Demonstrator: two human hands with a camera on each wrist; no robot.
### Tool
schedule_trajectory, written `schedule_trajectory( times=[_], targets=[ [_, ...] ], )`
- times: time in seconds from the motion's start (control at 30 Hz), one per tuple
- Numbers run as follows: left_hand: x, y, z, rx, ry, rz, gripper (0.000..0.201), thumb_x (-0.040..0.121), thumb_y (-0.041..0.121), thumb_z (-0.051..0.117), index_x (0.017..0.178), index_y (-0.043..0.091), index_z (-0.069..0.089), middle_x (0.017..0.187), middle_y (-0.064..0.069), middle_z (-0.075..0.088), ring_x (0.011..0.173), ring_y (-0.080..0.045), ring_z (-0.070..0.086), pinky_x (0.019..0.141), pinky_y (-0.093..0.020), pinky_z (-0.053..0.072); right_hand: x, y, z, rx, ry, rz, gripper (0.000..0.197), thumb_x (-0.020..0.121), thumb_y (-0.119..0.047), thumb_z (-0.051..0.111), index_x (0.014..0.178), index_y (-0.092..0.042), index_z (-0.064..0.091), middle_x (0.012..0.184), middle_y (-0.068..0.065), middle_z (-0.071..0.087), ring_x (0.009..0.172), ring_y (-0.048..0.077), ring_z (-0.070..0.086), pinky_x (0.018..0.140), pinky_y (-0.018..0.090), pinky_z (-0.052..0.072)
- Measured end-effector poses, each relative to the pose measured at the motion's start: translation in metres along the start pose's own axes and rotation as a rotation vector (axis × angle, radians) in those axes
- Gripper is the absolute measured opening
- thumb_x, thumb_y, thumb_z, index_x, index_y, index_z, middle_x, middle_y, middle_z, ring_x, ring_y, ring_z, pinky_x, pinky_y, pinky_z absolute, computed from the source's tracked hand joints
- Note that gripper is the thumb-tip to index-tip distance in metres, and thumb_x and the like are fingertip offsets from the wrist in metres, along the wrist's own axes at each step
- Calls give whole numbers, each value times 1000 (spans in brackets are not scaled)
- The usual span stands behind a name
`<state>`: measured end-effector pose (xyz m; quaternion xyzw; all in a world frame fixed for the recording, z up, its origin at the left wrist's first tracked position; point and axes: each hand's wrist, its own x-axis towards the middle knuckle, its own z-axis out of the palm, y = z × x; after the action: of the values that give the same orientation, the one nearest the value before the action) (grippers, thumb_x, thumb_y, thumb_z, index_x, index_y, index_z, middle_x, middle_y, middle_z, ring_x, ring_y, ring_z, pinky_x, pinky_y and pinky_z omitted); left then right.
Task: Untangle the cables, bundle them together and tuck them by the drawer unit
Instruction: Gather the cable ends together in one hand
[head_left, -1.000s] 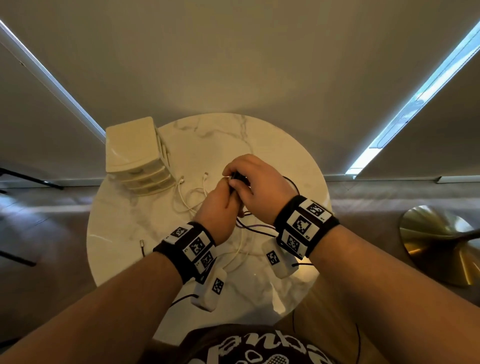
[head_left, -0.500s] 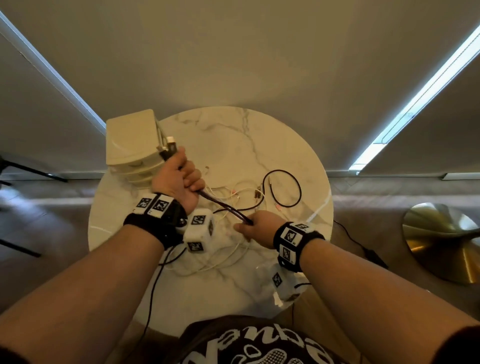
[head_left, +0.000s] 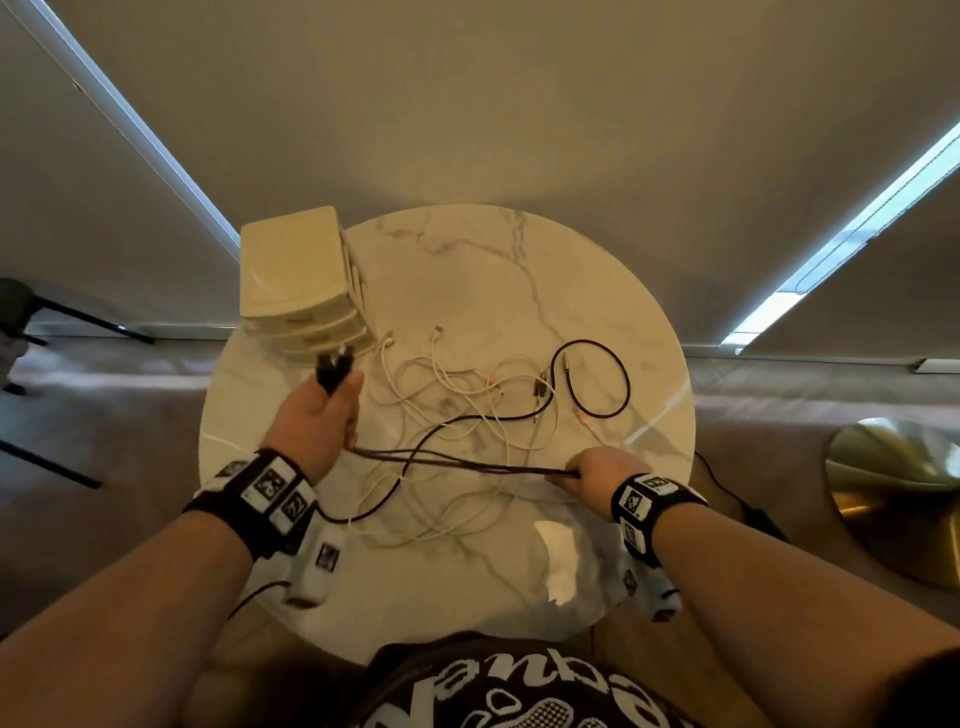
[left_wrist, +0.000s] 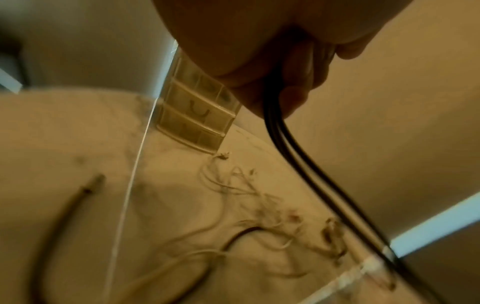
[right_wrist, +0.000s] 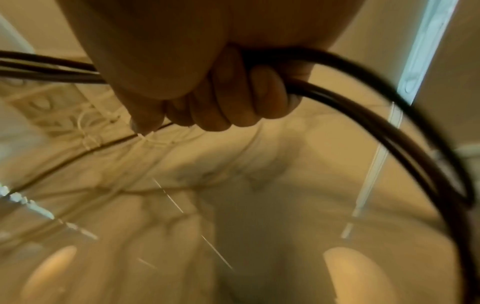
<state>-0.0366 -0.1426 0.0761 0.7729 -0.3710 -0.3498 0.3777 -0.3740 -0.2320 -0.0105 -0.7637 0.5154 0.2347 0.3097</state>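
Note:
A doubled black cable (head_left: 467, 464) stretches taut between my hands above the round marble table (head_left: 519, 270). My left hand (head_left: 324, 410) grips its plug ends (head_left: 335, 364) just in front of the cream drawer unit (head_left: 296, 280); the strands leave my fist (left_wrist: 293, 156). My right hand (head_left: 592, 470) grips the folded end near the table's right front; in the right wrist view the fingers (right_wrist: 233, 102) curl round the black cable (right_wrist: 363, 115). Thin white cables (head_left: 457, 395) lie tangled mid-table, and another black cable (head_left: 597, 379) loops at the right.
The drawer unit (left_wrist: 197, 115) stands at the table's back left edge. A brass disc-shaped base (head_left: 898, 493) sits on the floor to the right. Dark chair legs (head_left: 62, 317) are at the left. A dark cord (head_left: 727, 478) hangs off the table's right edge.
My hands, joined over the tangle a second ago, have pulled apart. The right hand slid further right along the black cable, drawing it straight; the left stays by the drawer unit.

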Motion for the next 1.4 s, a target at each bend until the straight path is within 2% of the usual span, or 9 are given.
schedule_trajectory(
  times=[0.2, 0.37, 0.5, 0.63, 0.73, 0.83, 1.1, 1.23, 1.4],
  targets=[
    [5, -34, -11, 376, -26, -24, 24, 104, 43, 51, 106, 20, 59, 85, -3, 63, 79, -23, 57, 71, -34, 39, 1, 6, 14, 100, -125, 0, 60, 86, -82, 48, 91, -27, 71, 82, -5, 66, 79, 15, 62, 70, 31, 47],
    [13, -41, 7, 225, 14, -99, 37, 102, 48, 52, 79, 19, 55, 67, -3, 58, 62, -25, 55, 60, -33, 42, 32, 10, -9, 360, 345, 292, 37, 95, -60, 54, 98, -24, 63, 91, 1, 67, 88, 26, 65, 84, 41, 55],
    [21, -43, 17, 138, -42, -118, 44, 103, 51, 48, 74, 19, 53, 63, 0, 56, 57, -22, 51, 61, -37, 45, 67, 29, -5, 324, 188, 519, 49, 83, -54, 62, 118, -21, 70, 101, 5, 68, 94, 35, 66, 91, 39, 54],
    [20, -35, 23, 350, -210, -61, 35, 104, 52, 42, 81, 27, 52, 75, -3, 62, 66, -21, 57, 66, -35, 46, 74, 17, -15, 324, 112, 454, 55, 94, -64, 54, 110, -13, 68, 118, 14, 69, 109, 34, 61, 100, 40, 48],
    [23, -39, 25, 259, -189, -123, 39, 101, 56, 48, 78, 25, 55, 67, -1, 59, 62, -23, 55, 67, -39, 47, 76, 10, -28, 226, 192, 408, 50, 94, -59, 60, 106, -12, 70, 111, 15, 69, 99, 33, 62, 89, 38, 50],
    [21, -38, 26, 57, -171, -201, 33, 84, 62, 56, 68, 33, 58, 56, 6, 49, 54, -20, 45, 60, -41, 40, 85, 9, -38, 229, 337, 344, 47, 86, -44, 77, 122, -15, 65, 126, 13, 60, 112, 35, 62, 96, 39, 52],
    [21, -13, 34, -421, -201, -319, 26, 102, 9, 43, 77, 11, 50, 52, 4, 37, 41, -10, 30, 40, -21, 24, 86, -3, -25, 157, 232, 320, 28, 97, -33, 59, 117, -14, 64, 116, 12, 68, 106, 35, 65, 90, 40, 54],
    [21, -5, 41, -586, -214, -340, 29, 100, 18, 34, 83, 10, 56, 55, 3, 37, 46, -12, 32, 45, -27, 27, 72, -25, -45, 424, 403, 298, 14, 99, -22, 48, 113, -19, 51, 94, 7, 64, 90, 34, 65, 80, 42, 54],
    [14, 17, 56, -681, -186, -317, 30, 107, 16, 31, 95, 8, 57, 61, 1, 40, 54, -14, 37, 53, -30, 33, 38, -76, -88, 988, 429, -99, 27, 102, -5, 47, 123, -16, 61, 89, 0, 78, 87, 18, 76, 92, 41, 59]
  ],
)
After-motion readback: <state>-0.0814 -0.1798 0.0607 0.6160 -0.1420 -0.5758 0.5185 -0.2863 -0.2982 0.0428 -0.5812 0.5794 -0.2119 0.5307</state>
